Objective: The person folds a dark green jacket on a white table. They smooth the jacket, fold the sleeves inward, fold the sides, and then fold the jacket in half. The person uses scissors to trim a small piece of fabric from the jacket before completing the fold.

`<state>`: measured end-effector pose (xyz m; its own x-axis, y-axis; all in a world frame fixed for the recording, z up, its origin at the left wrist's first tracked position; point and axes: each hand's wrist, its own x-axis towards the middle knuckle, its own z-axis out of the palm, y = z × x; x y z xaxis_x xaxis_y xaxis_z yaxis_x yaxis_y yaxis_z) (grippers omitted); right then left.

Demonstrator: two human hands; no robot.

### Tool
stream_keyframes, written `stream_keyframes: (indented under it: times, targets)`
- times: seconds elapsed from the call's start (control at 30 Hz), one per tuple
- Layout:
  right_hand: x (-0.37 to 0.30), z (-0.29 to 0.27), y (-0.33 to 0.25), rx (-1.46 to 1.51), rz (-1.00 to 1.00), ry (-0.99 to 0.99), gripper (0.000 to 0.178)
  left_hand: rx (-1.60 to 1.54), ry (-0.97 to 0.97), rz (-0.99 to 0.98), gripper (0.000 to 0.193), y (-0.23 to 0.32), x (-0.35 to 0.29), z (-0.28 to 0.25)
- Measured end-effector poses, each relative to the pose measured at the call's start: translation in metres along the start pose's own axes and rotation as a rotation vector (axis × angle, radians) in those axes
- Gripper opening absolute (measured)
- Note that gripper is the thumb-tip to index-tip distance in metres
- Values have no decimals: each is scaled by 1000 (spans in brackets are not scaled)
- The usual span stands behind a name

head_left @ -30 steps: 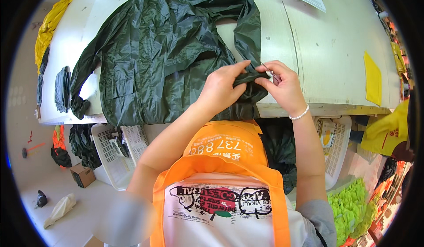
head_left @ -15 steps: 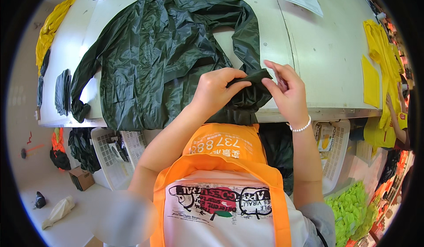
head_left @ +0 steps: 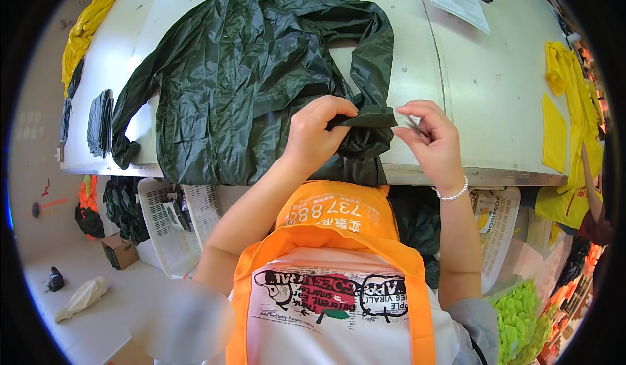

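A dark green, shiny rain jacket (head_left: 222, 84) lies spread on the pale worktable, its collar at the far side. My left hand (head_left: 316, 130) pinches the end of the jacket's right-side sleeve between thumb and fingers, lifting its folded edge near the table's front. Just right of that edge is my right hand (head_left: 433, 144), apart from the cloth. Its fingers are curled round a small, thin greyish thing, too blurred to name. The jacket's other sleeve hangs down at the left, its cuff bunched on the table.
Folded dark cloth (head_left: 100, 123) lies at the table's left. Yellow garments (head_left: 570, 97) lie at the right, near another person's arm (head_left: 588, 182). White baskets (head_left: 156, 228) stand below the front edge. A printed sheet (head_left: 456, 0) lies at the far right.
My right hand has drawn slightly away from the sleeve end, and its fingers have curled in more. My left hand keeps its pinch on the sleeve. The whole view has shifted slightly.
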<state>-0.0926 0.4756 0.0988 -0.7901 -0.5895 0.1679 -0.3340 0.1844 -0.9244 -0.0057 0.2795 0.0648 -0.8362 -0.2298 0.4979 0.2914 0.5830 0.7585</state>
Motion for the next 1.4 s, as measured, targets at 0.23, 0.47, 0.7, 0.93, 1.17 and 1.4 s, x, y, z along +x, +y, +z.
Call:
stream_keyframes:
  times: [0.23, 0.47, 0.7, 0.93, 1.17, 1.4]
  targets:
    - [3, 4, 12, -212, -58, 4, 12, 19, 1, 69, 20, 1, 0, 0]
    - [6, 17, -5, -132, -152, -12, 16, 16, 11, 43, 21, 4, 1, 1]
    - [3, 11, 3, -247, -177, -32, 30, 81, -4, 123, 19, 1, 3, -2]
    - [0, -3, -9, -162, -176, 178, 19, 133, 55, -3, 22, -5, 0, -2]
    - [-21, -84, 35, -298, 153, 319, 11, -47, 120, -190, 28, -4, -3, -13]
    - [-104, -131, 72, -781, 699, -330, 29, -50, 199, -445, 16, -6, 10, -13]
